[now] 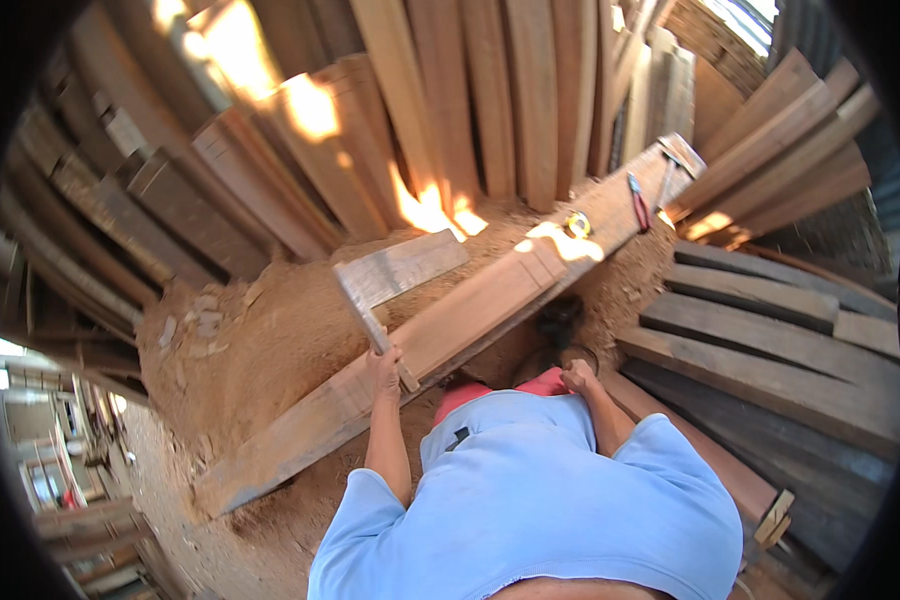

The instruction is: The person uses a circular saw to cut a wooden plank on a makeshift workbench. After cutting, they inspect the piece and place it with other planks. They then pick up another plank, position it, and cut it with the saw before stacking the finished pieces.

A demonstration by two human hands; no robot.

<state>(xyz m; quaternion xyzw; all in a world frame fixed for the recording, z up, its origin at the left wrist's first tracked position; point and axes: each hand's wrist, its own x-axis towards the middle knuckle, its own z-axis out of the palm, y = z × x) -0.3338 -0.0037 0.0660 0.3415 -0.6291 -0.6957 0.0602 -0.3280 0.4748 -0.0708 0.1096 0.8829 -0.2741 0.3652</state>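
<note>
My left hand is closed around a narrow wooden strip at the near side of a long plank. The strip's far end meets a wider greyish board, making an L shape; I cannot tell whether the two are joined. Thin dark lines cross the plank's face. My right hand is curled by the red shorts at my right thigh, and whatever it may hold is hidden. Farther up the plank lie a yellow tape measure, red-handled pliers and a hammer.
Tall boards lean in a row along the far side. Dark beams are stacked to the right. Sawdust heaps around the plank, with pale wood scraps at left. A reddish board lies by my right arm.
</note>
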